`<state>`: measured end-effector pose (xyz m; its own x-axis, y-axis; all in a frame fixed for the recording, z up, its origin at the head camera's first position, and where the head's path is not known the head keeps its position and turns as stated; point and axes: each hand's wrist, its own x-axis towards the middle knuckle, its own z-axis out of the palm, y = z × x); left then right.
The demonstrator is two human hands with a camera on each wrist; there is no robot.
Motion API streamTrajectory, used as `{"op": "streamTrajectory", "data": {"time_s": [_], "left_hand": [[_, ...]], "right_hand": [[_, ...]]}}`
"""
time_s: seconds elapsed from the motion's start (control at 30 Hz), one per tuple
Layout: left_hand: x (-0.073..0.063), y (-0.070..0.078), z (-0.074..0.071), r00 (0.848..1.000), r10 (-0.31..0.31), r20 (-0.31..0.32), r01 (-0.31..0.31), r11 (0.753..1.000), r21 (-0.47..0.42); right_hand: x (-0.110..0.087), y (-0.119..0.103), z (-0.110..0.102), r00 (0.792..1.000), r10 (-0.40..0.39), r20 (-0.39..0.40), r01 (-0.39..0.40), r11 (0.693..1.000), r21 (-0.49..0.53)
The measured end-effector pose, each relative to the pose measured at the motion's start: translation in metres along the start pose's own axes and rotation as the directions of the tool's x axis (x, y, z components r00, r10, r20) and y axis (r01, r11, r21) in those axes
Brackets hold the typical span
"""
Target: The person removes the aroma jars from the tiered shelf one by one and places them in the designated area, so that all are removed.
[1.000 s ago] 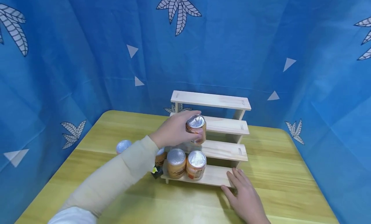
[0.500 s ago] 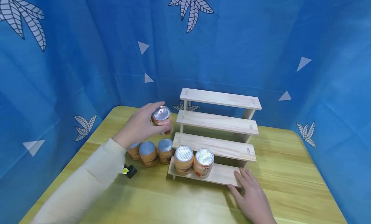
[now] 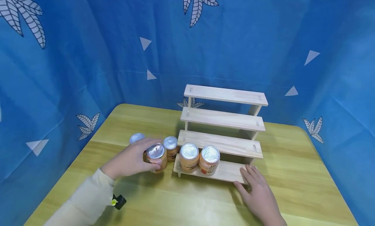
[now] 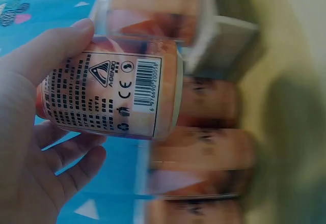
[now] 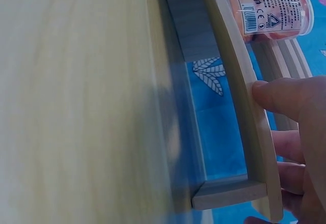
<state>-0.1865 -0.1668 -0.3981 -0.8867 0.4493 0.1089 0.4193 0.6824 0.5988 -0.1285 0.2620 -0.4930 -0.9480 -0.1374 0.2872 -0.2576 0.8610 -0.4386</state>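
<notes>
My left hand point(image 3: 133, 159) grips an orange can point(image 3: 156, 156) with a silver foil lid, low over the table at the shelf's left; its barcode label faces the left wrist camera. On the lowest board of a pale wooden stepped shelf point(image 3: 225, 118) stand two matching cans point(image 3: 189, 157) side by side. Just left of that board is another can point(image 3: 170, 148), and one more point(image 3: 136, 137) shows partly behind my left hand. My right hand point(image 3: 259, 193) holds the lowest board's right end. In the right wrist view its thumb point(image 5: 270, 96) presses on the board's edge.
The wooden table point(image 3: 190, 203) has light yellow-brown grain. Blue curtains point(image 3: 234, 40) with white leaf prints hang behind and at both sides. The shelf's three upper boards carry nothing. A small black block point(image 3: 119, 202) with a yellow part shows beside my left sleeve.
My left hand has carried the can left from in front of the shelf, then down toward the cans on the table. My right hand stays at the lowest board's end. The view has shifted slightly.
</notes>
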Motion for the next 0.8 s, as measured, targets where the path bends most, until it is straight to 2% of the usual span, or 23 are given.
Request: {"op": "streamTrajectory", "data": {"time_s": [0.07, 0.17, 0.33, 0.53, 0.8], "left_hand": [[-0.002, -0.005, 0.01, 1.0, 0.018, 0.026, -0.019, 1.0, 0.015], [-0.002, -0.011, 0.023, 0.997, 0.051, 0.057, -0.056, 0.995, 0.086], [0.005, -0.015, 0.037, 0.991, 0.111, 0.08, -0.124, 0.976, 0.178], [0.01, -0.017, 0.044, 0.98, 0.189, 0.059, -0.198, 0.95, 0.241], [0.017, -0.021, 0.046, 0.977, 0.202, 0.067, -0.213, 0.934, 0.288]], "right_hand": [[0.001, 0.001, 0.0, 1.0, -0.002, 0.004, 0.002, 1.0, -0.003], [0.001, 0.001, 0.001, 1.0, -0.005, 0.002, 0.005, 1.0, -0.014], [0.001, 0.002, 0.001, 1.0, -0.01, -0.024, 0.009, 1.0, -0.024], [0.0, 0.003, 0.0, 1.0, 0.002, -0.016, -0.002, 1.0, -0.03], [0.001, 0.004, 0.001, 1.0, 0.007, -0.008, -0.007, 1.0, -0.024]]}}
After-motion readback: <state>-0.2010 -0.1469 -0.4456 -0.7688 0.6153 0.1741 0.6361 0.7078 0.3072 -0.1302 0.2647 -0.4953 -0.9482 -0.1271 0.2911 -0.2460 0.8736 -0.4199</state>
